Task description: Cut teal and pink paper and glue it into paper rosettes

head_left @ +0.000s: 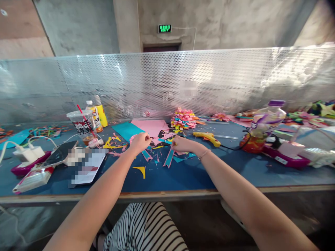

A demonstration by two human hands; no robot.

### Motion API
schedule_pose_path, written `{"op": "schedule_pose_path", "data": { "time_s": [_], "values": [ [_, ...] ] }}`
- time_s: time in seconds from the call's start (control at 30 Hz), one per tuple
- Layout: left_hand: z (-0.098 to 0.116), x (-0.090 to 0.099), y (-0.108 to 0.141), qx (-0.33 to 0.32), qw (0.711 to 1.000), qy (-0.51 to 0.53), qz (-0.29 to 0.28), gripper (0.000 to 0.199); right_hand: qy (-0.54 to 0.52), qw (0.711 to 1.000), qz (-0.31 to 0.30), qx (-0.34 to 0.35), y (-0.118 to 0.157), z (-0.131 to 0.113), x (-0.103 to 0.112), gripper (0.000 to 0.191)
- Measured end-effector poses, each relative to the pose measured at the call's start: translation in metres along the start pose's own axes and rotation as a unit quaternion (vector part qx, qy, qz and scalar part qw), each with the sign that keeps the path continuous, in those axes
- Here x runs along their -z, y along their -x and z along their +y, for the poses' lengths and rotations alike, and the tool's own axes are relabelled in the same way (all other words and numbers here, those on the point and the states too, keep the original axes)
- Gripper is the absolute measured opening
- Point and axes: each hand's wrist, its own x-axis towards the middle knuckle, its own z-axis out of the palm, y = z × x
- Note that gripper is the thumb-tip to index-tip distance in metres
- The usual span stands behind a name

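My left hand (141, 142) is closed in a pinch above the middle of the blue table; what its fingers hold, if anything, is hidden. A short blue-and-pink paper strip (147, 155) shows just below it. Opposite, my right hand (181, 144) is curled shut, fingertips towards the left hand. Beneath its fingers a notched paper strip (169, 158), blue with pink edges, slants down; whether the hand grips it I cannot tell. Around both hands lie pink, blue and yellow scraps, with a yellow scrap (141, 171) nearer the front edge. Pink paper (154, 126) and blue paper (126, 130) lie behind.
A pile of layered paper pieces (183, 119) and a yellow glue gun (208, 138) are beyond my right hand. A drink cup (84, 126), phone (90, 167) and power strip (28, 164) stand left. A purple-capped bottle (263, 127) and another power strip (285, 157) are right.
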Motion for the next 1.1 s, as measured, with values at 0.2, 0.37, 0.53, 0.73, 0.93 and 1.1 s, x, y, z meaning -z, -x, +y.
{"op": "schedule_pose_path", "data": {
  "time_s": [0.2,0.37,0.53,0.73,0.93,1.1],
  "values": [
    [0.004,-0.009,0.002,-0.085,0.995,0.023,-0.039,0.015,0.016,1.0,-0.015,0.008,0.001,-0.002,0.0,0.021],
    [0.002,-0.008,0.002,-0.089,0.995,0.02,-0.034,0.012,0.027,0.999,0.008,0.018,0.001,0.0,0.001,0.029],
    [0.001,-0.008,-0.001,-0.064,0.997,0.026,-0.022,0.016,0.016,0.998,-0.035,0.048,0.0,0.005,0.002,0.025],
    [-0.01,0.002,-0.002,0.129,0.987,-0.084,0.038,0.024,0.022,0.998,-0.007,0.053,-0.003,0.01,-0.001,0.034],
    [-0.029,0.004,0.0,0.237,0.963,-0.126,-0.027,0.048,0.014,0.999,-0.018,0.047,-0.003,0.011,-0.001,0.028],
    [-0.04,-0.001,-0.005,0.238,0.967,-0.075,-0.047,0.043,0.009,0.998,0.014,0.052,-0.005,0.01,-0.002,0.023]
  ]
}}
